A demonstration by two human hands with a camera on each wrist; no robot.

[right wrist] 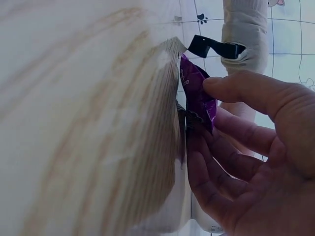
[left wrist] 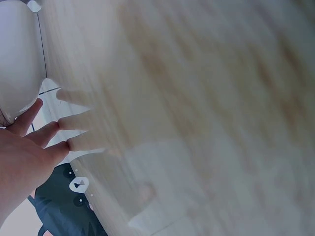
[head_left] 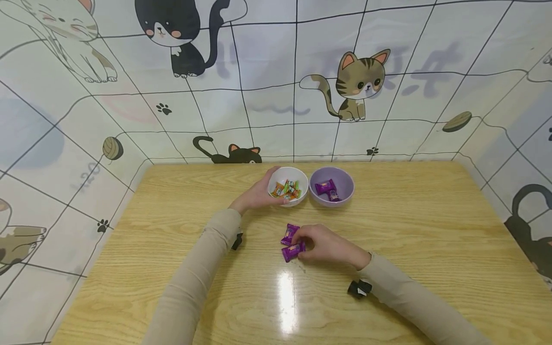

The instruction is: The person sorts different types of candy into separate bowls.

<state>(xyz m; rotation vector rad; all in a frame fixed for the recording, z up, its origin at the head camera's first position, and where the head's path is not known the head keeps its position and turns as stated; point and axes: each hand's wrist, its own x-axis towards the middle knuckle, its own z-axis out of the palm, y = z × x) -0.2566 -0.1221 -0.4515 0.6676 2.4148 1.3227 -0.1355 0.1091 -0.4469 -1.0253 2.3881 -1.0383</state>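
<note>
My left hand [head_left: 258,192] grips the white bowl [head_left: 288,172] from its left side, thumb at the near rim and fingers around the outside. Several small candies [head_left: 291,190] in orange and green wrappers lie in that bowl. In front of the bowls, two purple-wrapped candies [head_left: 290,233] lie close together on the table. My right hand [head_left: 327,244] pinches the nearer purple-wrapped candy [head_left: 293,251] between thumb and fingers. The right wrist view shows the thumb on the shiny purple wrapper [right wrist: 194,93], low at the tabletop. In the left wrist view the fingers [left wrist: 47,132] touch the bowl's underside.
Directly right of the white bowl stands a purple bowl [head_left: 342,178] with purple-wrapped candies [head_left: 326,187] inside. Both bowls sit near the back edge of the wooden table [head_left: 194,191]. A cat-patterned white backdrop [head_left: 267,110] rises behind and beside it.
</note>
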